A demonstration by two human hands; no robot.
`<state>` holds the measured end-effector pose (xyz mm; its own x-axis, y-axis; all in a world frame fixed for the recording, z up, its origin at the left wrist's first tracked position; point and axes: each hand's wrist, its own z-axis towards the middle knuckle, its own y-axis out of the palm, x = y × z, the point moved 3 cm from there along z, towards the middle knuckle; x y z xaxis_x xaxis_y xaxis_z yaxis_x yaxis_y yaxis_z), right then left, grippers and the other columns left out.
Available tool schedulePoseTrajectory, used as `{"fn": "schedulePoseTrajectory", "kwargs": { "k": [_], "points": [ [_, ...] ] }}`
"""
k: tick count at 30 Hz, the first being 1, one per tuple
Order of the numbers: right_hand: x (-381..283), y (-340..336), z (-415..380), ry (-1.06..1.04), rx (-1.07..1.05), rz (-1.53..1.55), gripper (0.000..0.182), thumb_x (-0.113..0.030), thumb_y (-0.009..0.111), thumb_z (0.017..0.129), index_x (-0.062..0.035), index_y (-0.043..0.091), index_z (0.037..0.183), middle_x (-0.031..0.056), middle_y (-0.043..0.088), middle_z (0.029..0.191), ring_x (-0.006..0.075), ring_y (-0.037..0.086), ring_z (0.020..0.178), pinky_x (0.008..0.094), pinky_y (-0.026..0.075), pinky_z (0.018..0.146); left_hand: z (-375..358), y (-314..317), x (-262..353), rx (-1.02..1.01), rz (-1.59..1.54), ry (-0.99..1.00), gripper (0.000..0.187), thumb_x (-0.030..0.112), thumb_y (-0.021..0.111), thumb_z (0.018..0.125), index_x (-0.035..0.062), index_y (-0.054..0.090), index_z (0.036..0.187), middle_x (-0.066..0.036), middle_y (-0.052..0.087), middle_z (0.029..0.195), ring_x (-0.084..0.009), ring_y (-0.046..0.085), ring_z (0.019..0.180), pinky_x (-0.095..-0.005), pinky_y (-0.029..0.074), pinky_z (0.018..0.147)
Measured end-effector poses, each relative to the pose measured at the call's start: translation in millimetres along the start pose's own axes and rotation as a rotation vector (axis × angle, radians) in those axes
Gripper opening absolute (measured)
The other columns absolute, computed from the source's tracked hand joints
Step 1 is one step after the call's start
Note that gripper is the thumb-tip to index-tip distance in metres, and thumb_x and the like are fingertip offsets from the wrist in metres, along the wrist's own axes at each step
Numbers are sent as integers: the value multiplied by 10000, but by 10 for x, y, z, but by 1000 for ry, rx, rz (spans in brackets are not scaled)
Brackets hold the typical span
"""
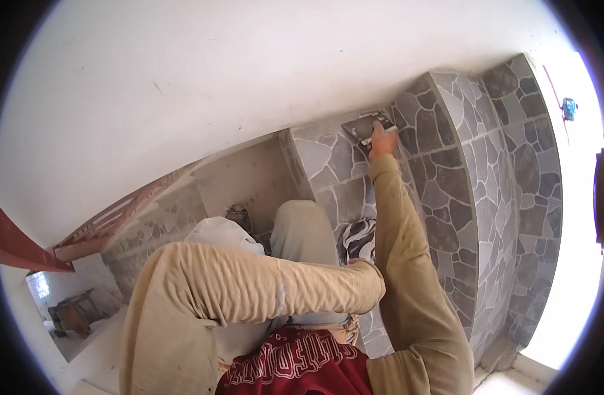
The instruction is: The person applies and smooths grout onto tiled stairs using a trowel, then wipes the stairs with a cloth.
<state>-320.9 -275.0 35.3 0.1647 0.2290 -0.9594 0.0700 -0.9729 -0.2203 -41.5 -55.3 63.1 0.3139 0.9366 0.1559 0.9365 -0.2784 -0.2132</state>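
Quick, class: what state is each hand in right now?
Left hand: mostly hidden, near a black-and-white item; open or closed cannot be told.
Right hand: closed, holding a flat trowel.

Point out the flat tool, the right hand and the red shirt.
Flat tool (pixel 360 129): head view, its grey plate.
Right hand (pixel 382 140): head view, back of the hand.
Red shirt (pixel 301 366): head view, its front.

Trowel (pixel 358 128) on tiles (pixel 314 155), near wall (pixel 236 72)
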Motion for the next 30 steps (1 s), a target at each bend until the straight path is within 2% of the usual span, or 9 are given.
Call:
{"fn": "schedulePoseTrajectory", "kwargs": {
  "k": [2,9,12,13,16,17,20,24,30],
  "points": [
    [203,-7,145,-264,172,-14,358,-193,699,793,130,587,900,169,638,763,218,592,506,363,449,408,213,-98,65,-28,-26,-40,417,416,652,831,287,632,1227,39,629,1271,-200,544,1224,-506,405,1009],
    [286,93,-256,-163,64,-7,251,-145,648,806,88,562,778,120,577,612,195,548,441,357,429,405,657,-144,201,-105,-39,-195,416,421,650,832,284,633,1225,41,629,1270,-195,544,1224,-499,406,1011],
    [305,289,-90,-263,192,-198,249,-143,642,805,91,565,774,146,599,654,214,557,447,364,448,416,128,-62,19,-56,41,219,414,408,643,839,260,632,1226,28,631,1267,-191,552,1210,-494,416,1007],
    [-67,252,-445,-39,36,-28,262,-162,647,804,87,574,767,177,628,709,231,579,471,379,462,438,-1201,132,-676,-14,90,440,416,396,640,843,241,631,1229,34,632,1263,-191,558,1199,-499,419,1000],
    [41,203,-776,-99,20,-49,283,-131,616,813,131,622,920,216,677,825,310,675,698,414,515,628,-1128,50,-806,1,72,359,397,389,638,840,229,649,1203,-2,616,1286,-222,549,1209,-528,403,1007],
    [95,221,-738,-352,129,-184,295,-130,610,814,116,629,975,204,690,868,310,675,723,405,520,681,-1012,40,-786,1,53,335,387,385,637,839,222,659,1190,-21,609,1298,-237,545,1213,-543,395,1010],
    [97,348,-584,-154,48,-55,328,-156,652,824,136,608,964,230,677,843,279,663,717,402,523,661,-689,130,-509,-30,31,296,363,373,634,834,204,686,1150,-76,585,1332,-283,532,1227,-586,371,1020],
    [63,521,-911,-365,102,48,330,-176,672,833,132,603,929,227,686,871,280,664,746,407,513,679,-518,168,-424,-27,46,242,352,345,665,811,212,696,1136,-67,603,1304,-275,549,1204,-571,392,1003],
    [5,381,-1048,336,-217,321,197,-117,675,813,40,651,928,141,662,919,216,642,823,361,532,656,-208,4,-347,-24,111,213,347,289,726,765,229,717,1107,-51,639,1248,-259,582,1159,-540,433,969]
  ]
}}
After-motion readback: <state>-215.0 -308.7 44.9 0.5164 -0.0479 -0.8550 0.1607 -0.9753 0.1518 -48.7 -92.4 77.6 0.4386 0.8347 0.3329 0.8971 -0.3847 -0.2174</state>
